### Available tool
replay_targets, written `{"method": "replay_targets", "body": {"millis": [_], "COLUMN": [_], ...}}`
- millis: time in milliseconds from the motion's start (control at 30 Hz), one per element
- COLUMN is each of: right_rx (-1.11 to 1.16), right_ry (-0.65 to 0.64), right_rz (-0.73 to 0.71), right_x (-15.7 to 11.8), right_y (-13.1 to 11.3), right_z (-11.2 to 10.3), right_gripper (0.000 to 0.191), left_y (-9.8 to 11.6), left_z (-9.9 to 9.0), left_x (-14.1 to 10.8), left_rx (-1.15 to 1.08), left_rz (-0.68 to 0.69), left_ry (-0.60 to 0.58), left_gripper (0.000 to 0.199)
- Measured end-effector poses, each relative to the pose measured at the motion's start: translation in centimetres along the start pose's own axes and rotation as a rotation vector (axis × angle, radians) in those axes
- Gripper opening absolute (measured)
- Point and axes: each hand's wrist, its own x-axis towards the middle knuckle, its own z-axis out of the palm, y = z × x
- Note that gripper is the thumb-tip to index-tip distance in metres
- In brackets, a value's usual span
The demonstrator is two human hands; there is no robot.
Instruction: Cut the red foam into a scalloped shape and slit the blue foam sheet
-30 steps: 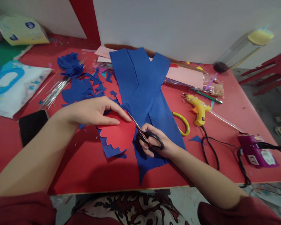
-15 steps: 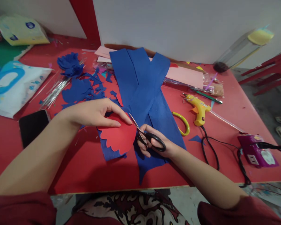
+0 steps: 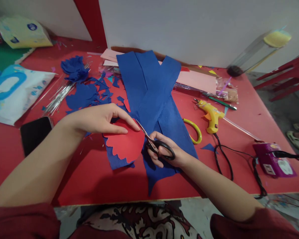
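A red paper piece (image 3: 127, 143) with a scalloped lower edge lies over dark blue sheet material. My left hand (image 3: 103, 119) grips it from above, thumb and index finger on its upper part. In my right hand (image 3: 170, 149) is a pair of scissors (image 3: 149, 138) with black handles, fingers through the loops. Their blades point up and left, at the right edge of the red piece near my left fingertips. Whether the blade tips are in the material is hard to see. Under both hands, wide blue strips (image 3: 154, 96) lie crossed on the red table (image 3: 97, 186).
Blue scraps (image 3: 82, 95), a blue flower (image 3: 75, 68) and thin wires (image 3: 58, 99) lie left, by a phone (image 3: 36, 132) and a wipes pack (image 3: 15, 91). Rightward are a yellow ring handle (image 3: 198, 132), a yellow glue gun (image 3: 211, 116) and a purple power box (image 3: 274, 159) with cords.
The scissors have shifted slightly left and up along the red piece's edge. The red piece and my left hand have moved very little.
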Motion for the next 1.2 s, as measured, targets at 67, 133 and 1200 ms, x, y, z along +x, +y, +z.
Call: {"method": "replay_targets", "body": {"millis": [67,133,1200], "right_rx": [0.015,0.032,0.088], "right_ry": [-0.011,-0.025,-0.077], "right_rz": [-0.011,-0.025,-0.08], "right_x": [0.02,0.04,-0.07], "right_y": [0.05,0.11,0.43], "right_z": [0.0,0.01,-0.09], "right_gripper": [0.043,0.043,0.038], "left_y": [0.02,0.08,-0.55], "left_z": [0.03,0.07,0.44], "left_x": [0.02,0.04,0.39], "left_rx": [-0.009,-0.011,-0.064], "left_rz": [0.008,0.016,0.094], "left_ry": [-0.005,-0.016,-0.043], "left_gripper": [0.029,0.029,0.028]}}
